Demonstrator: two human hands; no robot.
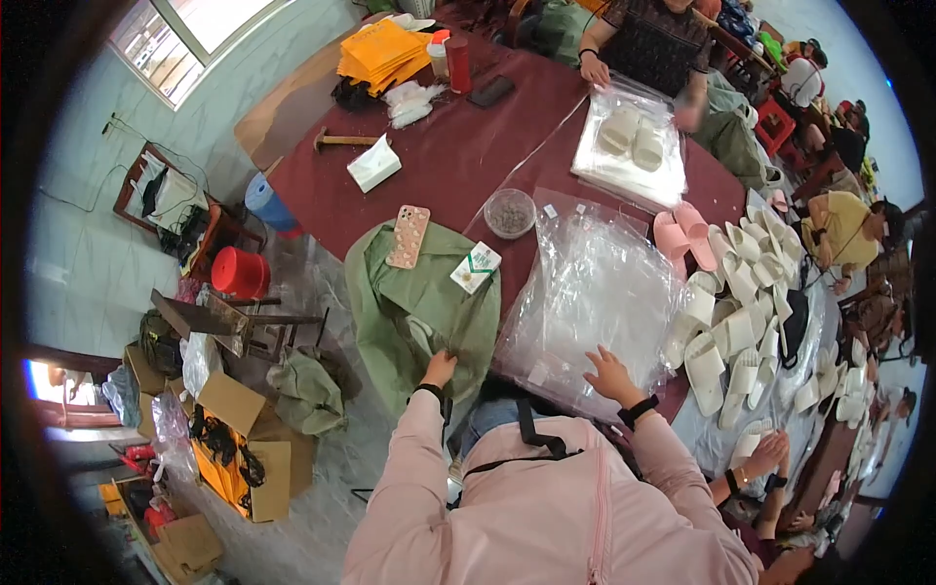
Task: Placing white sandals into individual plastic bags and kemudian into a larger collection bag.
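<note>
1. The left hand (439, 370) pinches the lower edge of a green sack (419, 292) that drapes over the near edge of the dark red table (458, 146); the fingers are closed on the cloth.
2. The right hand (609, 375) lies flat and open on a heap of clear plastic bags (590, 292), fingers spread, gripping nothing.
3. The bags sit on the table just right of the sack, touching it at the table edge.
4. On the sack lie a phone (408, 236) in a pale dotted case and a small white-and-green card (475, 267).
5. A small round bowl (509, 213) of dark bits stands just beyond the bags.
6. Right of the bags is a pair of pink slippers (682, 234), and beside them a large spread of white slippers (741, 322) runs down the right side.
7. Across the table another person's hands rest at a clear bag with two white slippers (632, 136) inside.
8. Farther off on the table lie a hammer (341, 140), a folded white cloth (373, 164), a stack of orange envelopes (382, 51) and a dark phone (491, 91).
9. On the floor at left stand a red bucket (240, 273) and an open cardboard box (239, 448).
10. Another person's hands (765, 456) show at lower right, near the white slippers.
</note>
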